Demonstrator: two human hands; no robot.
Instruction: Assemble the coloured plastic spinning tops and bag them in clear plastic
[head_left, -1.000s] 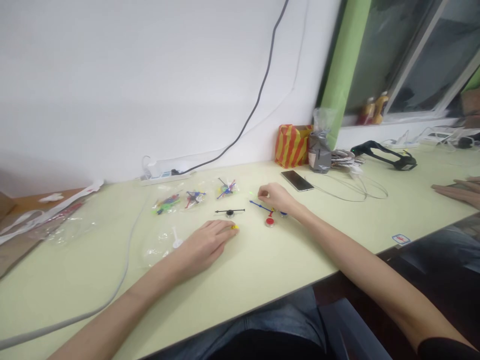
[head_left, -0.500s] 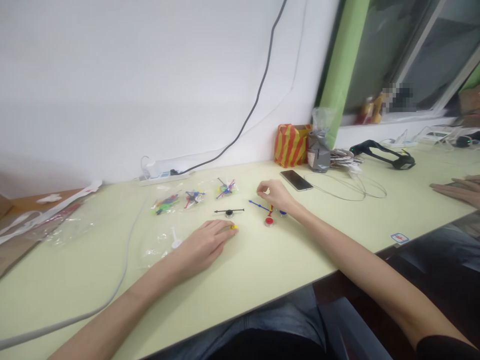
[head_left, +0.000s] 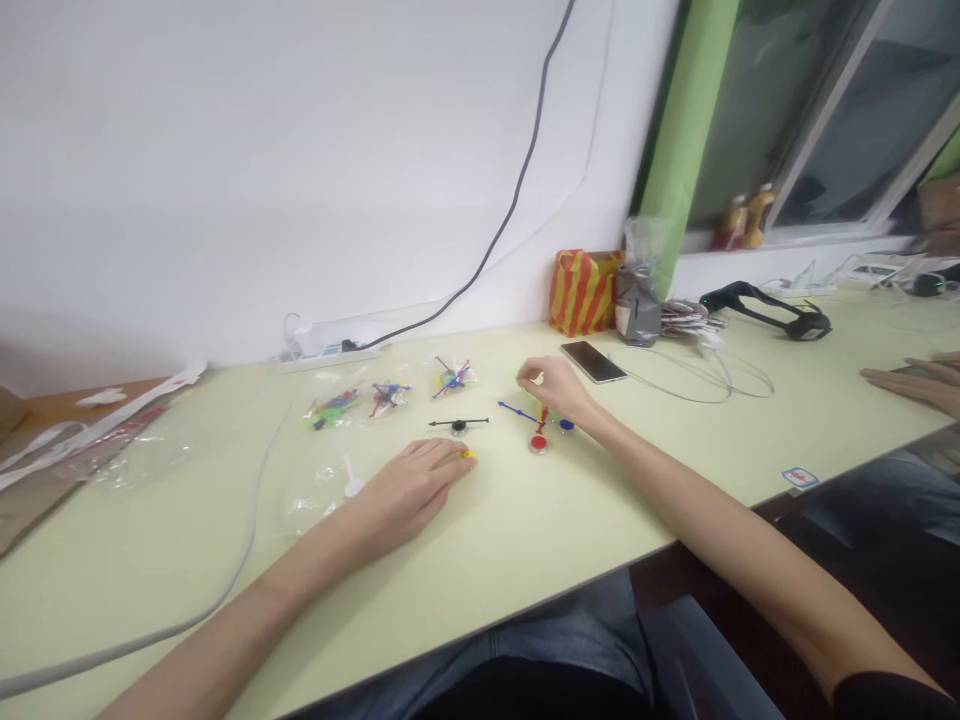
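Observation:
My left hand rests on the table, its fingertips closed on a small yellow piece. Just beyond it lies a spinner with a black arrow on a round base. My right hand hovers over the table with thumb and index finger pinched together; what sits between them is too small to make out. Below that hand are a red round spinner base, a blue round base and a blue arrow. A yellow and red piece beside them is partly hidden.
Several small bags of coloured arrow parts lie near the wall. Clear plastic with a white spinner piece is left of my left hand. A phone, a striped bag and a black headset stand behind. Another person's hand rests at right.
My right hand has shifted very slightly, and more of the blue base shows beside it. My left hand stays where it was on the yellow piece.

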